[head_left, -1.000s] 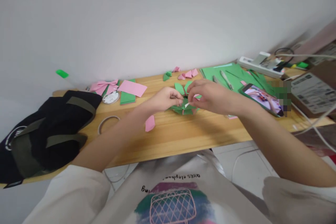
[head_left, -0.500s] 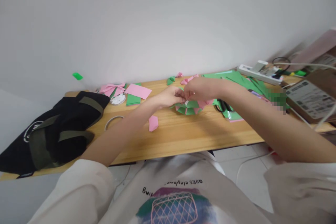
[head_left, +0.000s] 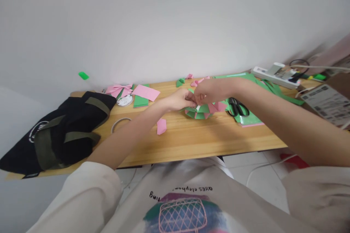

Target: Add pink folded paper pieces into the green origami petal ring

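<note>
A rounded craft of folded green and pink paper [head_left: 202, 115] is between my hands above the wooden table. On its left rim, my left hand [head_left: 181, 99] is closed, thumb and fingers pinching the paper. My right hand [head_left: 210, 91] bends down from above with its fingers pinched at the same spot, touching the left fingertips. A small white piece [head_left: 198, 108] shows just under the fingers; whether either hand grips it, I cannot tell. A pink folded paper piece [head_left: 161, 126] lies on the table, left of the craft.
Black scissors [head_left: 238, 107] lie right of the craft on green paper [head_left: 250, 118]. Small folded pieces [head_left: 180, 82] sit behind. Pink and green sheets [head_left: 146, 93], a roll of tape [head_left: 125, 100] and a black bag [head_left: 62, 134] are left. A power strip [head_left: 276, 76] and box stand right.
The view has shifted slightly, so the table's things appear a little farther right. Both hands stay pinched together at the craft, with little visible movement.
</note>
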The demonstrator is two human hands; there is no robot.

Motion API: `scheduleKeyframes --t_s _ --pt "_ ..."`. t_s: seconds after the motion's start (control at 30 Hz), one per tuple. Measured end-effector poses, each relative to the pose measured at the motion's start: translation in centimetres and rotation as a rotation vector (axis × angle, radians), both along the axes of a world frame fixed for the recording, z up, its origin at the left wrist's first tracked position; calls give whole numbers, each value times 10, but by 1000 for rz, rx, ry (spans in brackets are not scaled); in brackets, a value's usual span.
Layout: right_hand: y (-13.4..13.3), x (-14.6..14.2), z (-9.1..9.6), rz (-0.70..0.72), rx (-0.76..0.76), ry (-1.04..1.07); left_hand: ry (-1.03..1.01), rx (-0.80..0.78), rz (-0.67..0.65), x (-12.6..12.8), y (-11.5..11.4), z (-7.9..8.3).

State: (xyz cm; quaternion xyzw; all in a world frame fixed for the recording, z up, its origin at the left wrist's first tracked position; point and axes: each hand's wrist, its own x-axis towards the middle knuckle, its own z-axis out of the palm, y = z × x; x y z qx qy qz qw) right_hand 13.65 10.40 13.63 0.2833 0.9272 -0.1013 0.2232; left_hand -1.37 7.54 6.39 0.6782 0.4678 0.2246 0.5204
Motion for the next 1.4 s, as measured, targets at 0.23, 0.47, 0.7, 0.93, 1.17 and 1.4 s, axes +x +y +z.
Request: scheduleKeyframes --t_s 0.23,0.47,0.7,0.93,1.17,1.4 --pt "-9 -8 3 -17 70 -61 -1 -8 11 -1 1 -2" --pt "-16 -13 8 -62 98 -113 -22 -24 33 -2 0 -1" --pt "-17 -8 7 -118 9 -51 -58 -77 62 5 -8 6" --pt "-9 -4 1 -143 53 57 -46 -47 165 10 -12 6" --pt "-9 7 4 -294 -109 139 -22 -47 190 6 -10 10" --pt "-10 20 -7 -399 -248 237 -6 -29 202 2 -8 7"
